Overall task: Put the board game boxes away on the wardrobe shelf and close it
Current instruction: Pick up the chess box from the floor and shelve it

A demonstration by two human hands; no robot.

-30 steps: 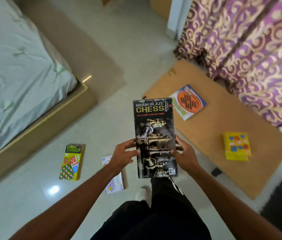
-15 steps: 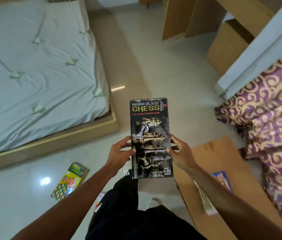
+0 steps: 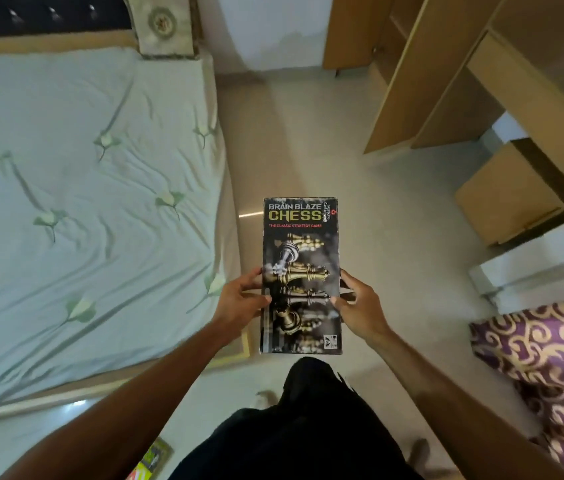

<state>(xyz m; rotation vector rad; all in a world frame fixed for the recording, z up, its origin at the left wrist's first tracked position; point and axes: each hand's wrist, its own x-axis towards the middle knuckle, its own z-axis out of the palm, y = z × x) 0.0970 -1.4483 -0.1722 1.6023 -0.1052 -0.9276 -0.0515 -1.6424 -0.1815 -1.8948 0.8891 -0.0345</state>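
Note:
A black chess box (image 3: pixel 301 244) with gold lettering is held flat in front of me, long side pointing away. My left hand (image 3: pixel 239 299) grips its left edge and my right hand (image 3: pixel 360 306) grips its right edge, both near the box's lower half. The wooden wardrobe (image 3: pixel 422 74) stands at the upper right with a door hanging open. A corner of the yellow-green ludo box (image 3: pixel 154 460) lies on the floor at the bottom left, mostly hidden by my left arm.
A bed (image 3: pixel 76 202) with a pale green sheet fills the left side. A wooden cabinet (image 3: pixel 505 195) sits below the wardrobe at the right. A purple patterned curtain (image 3: pixel 557 375) hangs at the lower right. Pale tiled floor (image 3: pixel 377 216) runs between the bed and the wardrobe.
The view has swung up and away from the floor board with the other game boxes toward the bed and the wardrobe. Both hands keep the same hold on the chess box.

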